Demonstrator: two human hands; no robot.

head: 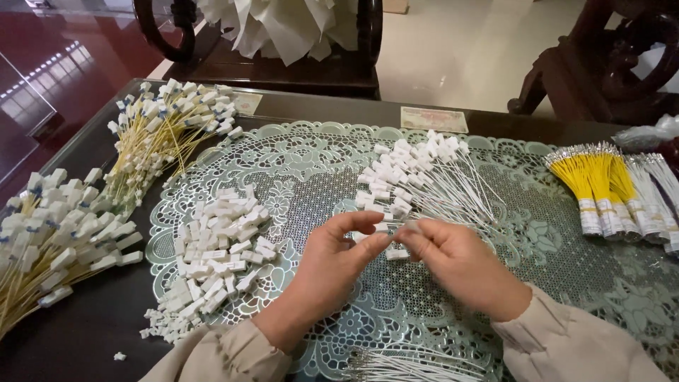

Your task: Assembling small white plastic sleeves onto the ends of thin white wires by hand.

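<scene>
Pinching one small white connector [382, 228] between them, left hand [332, 265] and right hand [456, 265] meet mid-desk [92, 332]. Loose connector pile [216, 251] lies just left; white wire bundle [424, 177] behind, toward far edge.

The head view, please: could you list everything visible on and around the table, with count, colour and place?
Loose plastic connectors: one heap, white, left of the hands.
White wires with connectors fitted: one pile, centre, beyond the hands.
Yellow wires with connectors fitted: two piles, far left and rear left.
Banded wire bundles: several, yellow and white, right edge.
Bare white wires: one bunch, bottom centre.
Lace mat: one, pale green-white, under the work.
Table: one, dark, glass-topped.
Left hand: pinching a small white connector.
Right hand: fingertips meeting the left's at that connector.
</scene>
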